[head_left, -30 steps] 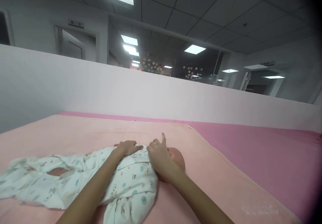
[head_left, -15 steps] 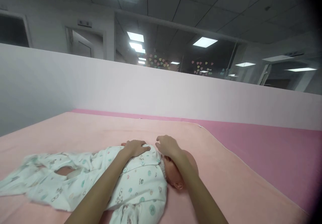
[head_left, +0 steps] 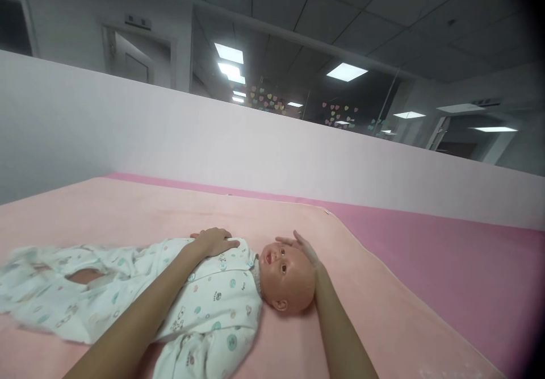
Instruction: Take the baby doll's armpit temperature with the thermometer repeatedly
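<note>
A baby doll lies on its back on a pink sheet, its head to the right and its face turned up. White romper with small printed figures covers its body, and a hole at the leg part shows the doll's skin. My left hand rests on the far side of the doll's chest, fingers lying loosely over the cloth. Around the far side of the doll's head is my right hand, fingers stretched out and partly hidden behind the head. Whether its palm presses on the head I cannot tell.
The peach-pink sheet covers a padded surface, with a darker pink mat showing at the right and back. A low white wall runs behind it. Beyond are a window with heart stickers, a door and ceiling lights.
My right hand has moved from over the doll's face to the far side of its head, so the face now shows. My left hand stays on the chest; the view has shifted slightly.
</note>
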The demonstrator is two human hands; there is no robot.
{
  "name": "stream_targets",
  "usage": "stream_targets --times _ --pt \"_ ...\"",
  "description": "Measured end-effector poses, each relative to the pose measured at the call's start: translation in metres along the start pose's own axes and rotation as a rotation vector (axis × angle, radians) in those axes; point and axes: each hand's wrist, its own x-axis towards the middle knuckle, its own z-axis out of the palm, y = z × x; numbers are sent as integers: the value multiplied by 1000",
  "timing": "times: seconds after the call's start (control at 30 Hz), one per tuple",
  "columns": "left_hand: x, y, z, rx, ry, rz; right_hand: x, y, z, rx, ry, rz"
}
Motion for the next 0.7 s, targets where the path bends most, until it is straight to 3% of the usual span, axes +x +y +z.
stream_targets --times 0.17,0.23,0.47,0.7 --pt "-2 -1 0 -22 8 -32 -10 19 33 66 -46 42" --pt "-4 1 -1 -29 6 -42 -12 20 37 103 -24 24" --pt "-8 3 -2 -35 14 -56 3 27 3 238 335 -133" --pt "-9 3 -4 -12 -3 -32 -5 27 7 214 189 -46"
